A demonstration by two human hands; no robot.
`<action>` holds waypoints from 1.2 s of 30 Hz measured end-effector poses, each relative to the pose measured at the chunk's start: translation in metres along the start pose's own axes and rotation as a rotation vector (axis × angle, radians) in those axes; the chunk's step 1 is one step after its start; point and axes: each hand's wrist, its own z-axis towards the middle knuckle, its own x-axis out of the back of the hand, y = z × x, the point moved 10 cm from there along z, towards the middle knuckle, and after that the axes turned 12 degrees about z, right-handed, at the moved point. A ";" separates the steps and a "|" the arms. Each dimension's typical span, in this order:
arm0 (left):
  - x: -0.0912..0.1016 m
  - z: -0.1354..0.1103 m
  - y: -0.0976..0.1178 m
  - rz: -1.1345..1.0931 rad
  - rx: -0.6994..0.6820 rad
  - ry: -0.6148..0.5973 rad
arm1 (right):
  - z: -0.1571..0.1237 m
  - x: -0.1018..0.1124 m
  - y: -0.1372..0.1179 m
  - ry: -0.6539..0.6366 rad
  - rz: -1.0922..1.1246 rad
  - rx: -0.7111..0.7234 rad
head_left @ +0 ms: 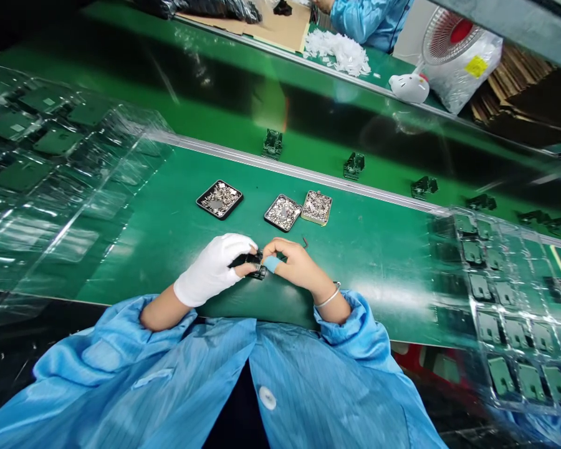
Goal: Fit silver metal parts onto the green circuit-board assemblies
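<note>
A small dark electronic assembly (258, 273) sits low over the green table, close in front of my body. My left hand (211, 269), in a white glove with bare fingertips, grips it from the left between thumb and fingers. From the other side my right hand (295, 264), bare with a blue cover on the thumb, pinches at the assembly's right end. Whatever lies between the right fingertips is hidden. Just beyond the hands are three shallow trays of small metal parts: one black tray (219, 199) at left, another black tray (283, 212), and a pale tray (317, 207) touching it.
Clear plastic blister trays with green circuit boards are stacked at left (56, 140) and right (505, 299). Behind a metal rail (308, 178), several dark assemblies (354, 165) stand on a green strip. Farther back are white pieces (336, 53), a fan (449, 37) and a co-worker's blue sleeve (362, 19).
</note>
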 end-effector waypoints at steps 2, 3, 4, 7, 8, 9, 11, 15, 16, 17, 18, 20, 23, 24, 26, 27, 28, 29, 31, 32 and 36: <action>-0.008 -0.007 -0.011 -0.057 0.034 -0.018 | -0.002 0.011 0.002 0.095 -0.068 0.003; -0.016 -0.011 -0.015 -0.079 0.049 -0.057 | -0.002 0.016 0.005 0.131 -0.113 -0.005; -0.025 -0.014 -0.020 -0.096 0.067 -0.103 | -0.002 0.017 0.007 0.147 -0.165 -0.014; -0.041 -0.017 -0.028 -0.132 0.147 -0.132 | -0.001 0.010 0.012 0.102 -0.340 -0.017; -0.041 -0.015 -0.029 -0.133 0.169 -0.097 | 0.000 0.006 0.013 0.083 -0.389 -0.007; -0.038 -0.014 -0.027 -0.127 0.179 -0.057 | 0.000 0.004 0.013 0.071 -0.429 0.005; -0.032 -0.010 -0.021 -0.103 0.171 0.005 | 0.000 0.000 0.013 0.061 -0.482 0.025; -0.024 -0.006 -0.011 -0.052 0.136 0.023 | 0.000 -0.004 0.014 0.037 -0.549 0.045; -0.023 -0.005 -0.010 -0.041 0.132 0.022 | -0.001 -0.005 0.015 0.031 -0.568 0.045; -0.022 -0.006 -0.010 -0.030 0.129 0.025 | -0.001 -0.006 0.015 0.032 -0.588 0.043; -0.022 -0.006 -0.010 -0.020 0.127 0.031 | -0.001 -0.006 0.016 0.041 -0.610 0.039; -0.020 -0.007 -0.010 -0.005 0.126 0.053 | -0.001 -0.004 0.016 0.070 -0.657 0.026; -0.016 -0.007 -0.008 -0.003 0.123 0.080 | -0.001 -0.005 0.014 0.077 -0.681 0.032; -0.016 -0.006 -0.008 -0.007 0.128 0.075 | -0.001 -0.006 0.014 0.068 -0.668 0.037; -0.016 -0.005 -0.009 -0.020 0.152 0.042 | -0.002 -0.006 0.013 0.055 -0.629 0.044; -0.017 -0.005 -0.010 -0.030 0.167 0.022 | -0.002 -0.006 0.013 0.057 -0.611 0.047; -0.018 -0.005 -0.011 -0.043 0.178 0.005 | -0.002 -0.005 0.013 0.061 -0.597 0.052; -0.018 -0.005 -0.012 -0.055 0.185 -0.007 | -0.002 -0.004 0.012 0.066 -0.589 0.059; -0.018 -0.005 -0.012 -0.068 0.187 -0.016 | -0.002 -0.005 0.012 0.069 -0.588 0.073; -0.018 -0.005 -0.012 -0.064 0.185 -0.015 | -0.002 -0.005 0.012 0.071 -0.599 0.073; -0.017 -0.007 -0.008 -0.001 0.175 0.031 | -0.001 -0.006 0.015 0.084 -0.685 0.038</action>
